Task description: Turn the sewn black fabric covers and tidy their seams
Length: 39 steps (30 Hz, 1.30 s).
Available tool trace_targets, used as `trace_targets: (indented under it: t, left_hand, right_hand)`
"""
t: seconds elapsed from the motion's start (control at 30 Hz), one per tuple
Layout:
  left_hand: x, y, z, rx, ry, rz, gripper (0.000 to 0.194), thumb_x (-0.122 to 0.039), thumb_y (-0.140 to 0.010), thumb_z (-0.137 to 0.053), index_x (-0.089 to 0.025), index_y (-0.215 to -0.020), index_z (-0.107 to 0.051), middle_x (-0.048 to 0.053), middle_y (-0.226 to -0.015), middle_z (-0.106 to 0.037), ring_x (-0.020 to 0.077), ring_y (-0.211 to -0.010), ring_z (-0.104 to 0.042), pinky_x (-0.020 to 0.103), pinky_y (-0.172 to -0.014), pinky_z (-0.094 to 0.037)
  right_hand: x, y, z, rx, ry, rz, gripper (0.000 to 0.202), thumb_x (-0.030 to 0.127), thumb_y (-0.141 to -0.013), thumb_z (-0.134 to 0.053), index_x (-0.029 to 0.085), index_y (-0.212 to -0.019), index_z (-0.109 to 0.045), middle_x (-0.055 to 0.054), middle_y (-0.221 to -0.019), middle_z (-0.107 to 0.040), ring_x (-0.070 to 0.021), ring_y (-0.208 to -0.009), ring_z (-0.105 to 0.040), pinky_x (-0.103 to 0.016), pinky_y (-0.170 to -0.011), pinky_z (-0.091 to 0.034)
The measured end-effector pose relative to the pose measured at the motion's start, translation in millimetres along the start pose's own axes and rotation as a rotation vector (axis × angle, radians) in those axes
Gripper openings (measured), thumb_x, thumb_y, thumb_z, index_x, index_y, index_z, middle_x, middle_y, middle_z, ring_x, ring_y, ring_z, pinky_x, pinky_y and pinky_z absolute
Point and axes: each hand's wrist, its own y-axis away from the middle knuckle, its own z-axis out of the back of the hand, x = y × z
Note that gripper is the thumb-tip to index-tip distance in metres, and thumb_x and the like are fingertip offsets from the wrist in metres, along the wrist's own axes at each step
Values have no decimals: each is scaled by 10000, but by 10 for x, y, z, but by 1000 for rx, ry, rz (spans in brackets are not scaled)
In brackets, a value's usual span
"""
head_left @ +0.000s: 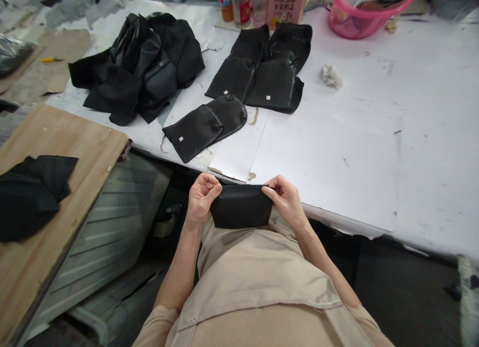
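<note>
Left hand (204,199) & right hand (283,199) are both nearly closed, each w/ thumb against curled fingers, pinching the same black piece (241,207), one at either end of its far edge. Nothing else in either hand, as far as shows. Piece is just off the near edge of the white surface (355,137), over the lap of a beige apron (269,282); can't tell if it touches the cloth. It hangs fairly flat between the two grips, far edge about straight, near edge free.

Handling, my guess: v. light, thin leather-like sheet, soft & bendy but w/ enough body to stay flat when spread. Smooth face w/ a slight sheen, so prob. a bit slippery; not fragile, though it may crease. Best hold = the far corners, thumbs on top, w/ light outward tension; gripped at one end only, it'd prob. sag.

Similar stuff nearby backs that up: flat black pieces w/ small white tags (229,77) lie overlapping on the surface, far of the hands, while a loose black heap (160,62) to the far left is all folds, i.e. limp unless spread. Another black piece (33,197) lies rumpled on a wooden board (90,142), left.
</note>
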Motion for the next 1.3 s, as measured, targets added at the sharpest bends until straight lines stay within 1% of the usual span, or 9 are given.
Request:
trace_targets:
  t: [0.13, 0.27, 0.37, 0.47, 0.6, 0.77, 0.87, 1.1, 1.3]
  left_hand:
    - [16, -17, 51, 16, 36, 8, 334, -340, -734, -808, -181, -861, -543, -49, -639, -559, 55, -500, -451, 171, -506, -337]
    - [-215, -36, 97, 252, -273, 54, 382, -355, -725, -818, -186, -997, -609, -23, -684, -596, 118, -613, -554, 225, -613, -427]
    - [-415, -16, -47, 395, -718, -122, 400, -408, -697, -831, -209, -999, -659, 42, -861, -674, 207, -813, -619, 287, -722, -449]
    - [-426, 10, -267, 502, -916, -276, 307, -444, -764, -765, -212, -937, -664, 48, -893, -676, 217, -816, -606, 291, -713, -418]
    - [-238, 21, -396, 475, -846, -187, 249, -436, -864, -654, -196, -836, -597, -16, -749, -600, 147, -672, -531, 251, -633, -368]
    - [-134, 16, -367, 456, -736, -63, 268, -401, -806, -710, -186, -747, -561, -45, -685, -549, 128, -659, -483, 235, -621, -347]
    - [-135, 14, -375, 432, -697, -38, 235, -377, -793, -713, -184, -753, -585, -34, -703, -573, 139, -681, -501, 240, -638, -362]
    - [-163, 5, -399, 457, -667, -64, 209, -371, -806, -703, -183, -787, -616, -11, -761, -600, 152, -714, -529, 248, -664, -384]
    - [-160, 18, -371, 497, -667, -64, 200, -374, -825, -676, -181, -820, -621, -3, -779, -586, 157, -730, -533, 245, -669, -390]
  right_hand:
    - [-4, -5, 4, 7, 38, 11, 258, 356, -864, -660, 220, -723, -492, 5, -733, -570, -154, -683, -489, -291, -637, -384]
    - [83, -19, 11, 71, 153, 63, 250, 346, -879, -645, 225, -739, -478, 5, -751, -566, -159, -708, -503, -292, -659, -391]
    - [178, -39, -56, 167, 256, 111, 224, 328, -885, -636, 229, -750, -486, 10, -738, -563, -153, -684, -489, -287, -648, -384]
    - [237, -64, -140, 219, 292, 142, 214, 321, -886, -631, 233, -751, -490, 20, -707, -541, -144, -647, -469, -278, -627, -379]
    - [234, -90, -98, 275, 326, 191, 183, 311, -898, -624, 233, -780, -508, 11, -762, -545, -149, -686, -492, -278, -653, -391]
    - [193, -94, 120, 427, 290, 242, 129, 314, -866, -685, 246, -928, -596, -44, -1011, -607, -201, -904, -583, -324, -816, -454]
    - [174, -97, 183, 467, 254, 245, 66, 265, -856, -685, 249, -884, -627, -57, -1095, -602, -218, -996, -592, -353, -891, -459]
    - [50, -74, 174, 327, 187, 72, 197, 225, -800, -700, 239, -935, -557, -26, -988, -621, -199, -905, -585, -342, -814, -480]
    - [35, -64, 166, 338, 184, 14, 221, 235, -780, -698, 230, -959, -569, 3, -905, -603, -168, -795, -553, -306, -733, -448]
